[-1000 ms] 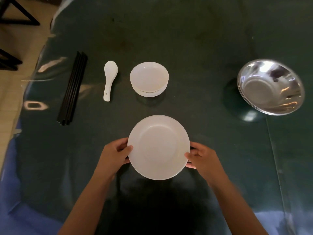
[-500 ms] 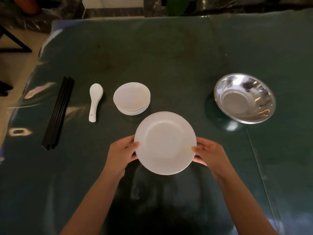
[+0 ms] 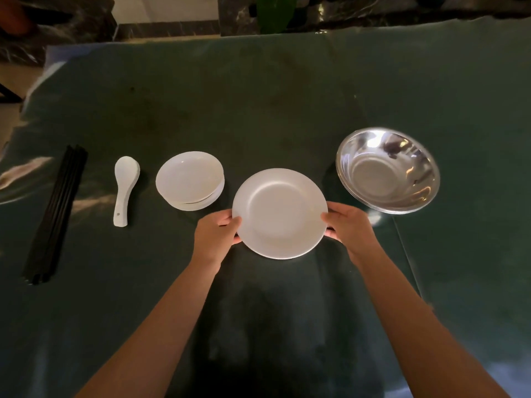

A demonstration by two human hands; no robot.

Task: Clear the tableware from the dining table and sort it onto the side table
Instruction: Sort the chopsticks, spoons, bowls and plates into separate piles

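Note:
A white plate (image 3: 279, 213) sits in the middle of the view, held at both sides. My left hand (image 3: 214, 236) grips its left rim, thumb on top. My right hand (image 3: 349, 226) grips its right rim the same way. Whether the plate touches the dark green table (image 3: 258, 110) I cannot tell. A stack of small white dishes (image 3: 189, 179) lies just left of the plate. Further left lie a white ceramic spoon (image 3: 124, 187) and a bundle of black chopsticks (image 3: 56, 214). Stacked steel bowls (image 3: 388, 169) stand to the plate's right.
The table's far edge runs along the top, with a dark marble ledge (image 3: 373, 10) and a green leaf (image 3: 273, 10) behind it. Floor shows past the table's left edge.
Both hands have carried the plate away from me, up between the small dishes and the steel bowls. The camera has tilted up, bringing the table's far edge into sight.

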